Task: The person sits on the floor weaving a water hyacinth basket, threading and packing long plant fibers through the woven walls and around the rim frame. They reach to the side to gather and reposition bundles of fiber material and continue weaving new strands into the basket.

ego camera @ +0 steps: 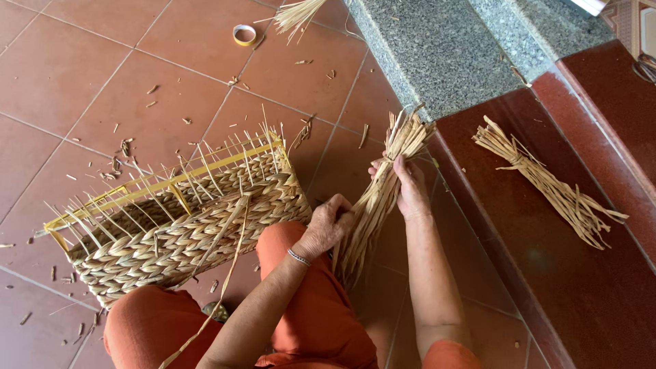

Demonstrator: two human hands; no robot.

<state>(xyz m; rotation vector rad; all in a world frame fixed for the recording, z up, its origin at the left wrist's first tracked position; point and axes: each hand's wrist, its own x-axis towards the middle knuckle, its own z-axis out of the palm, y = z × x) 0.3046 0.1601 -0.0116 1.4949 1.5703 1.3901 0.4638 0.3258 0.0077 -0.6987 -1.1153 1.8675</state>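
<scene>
In the head view, both hands work a bundle of dried straw (379, 198) held upright just right of the half-woven basket (184, 225), which leans against the person's orange-clad knee. The left hand (328, 225) is clenched around the bundle's lower part, fingers wrapped tight; the right hand (410, 188) grasps it higher up, fingers curled over the strands. A second tied bundle (547, 184) lies well right of the basket on the dark red step. Loose strands could slip out and scatter if either grip slackens, and the basket could tip off the knee
</scene>
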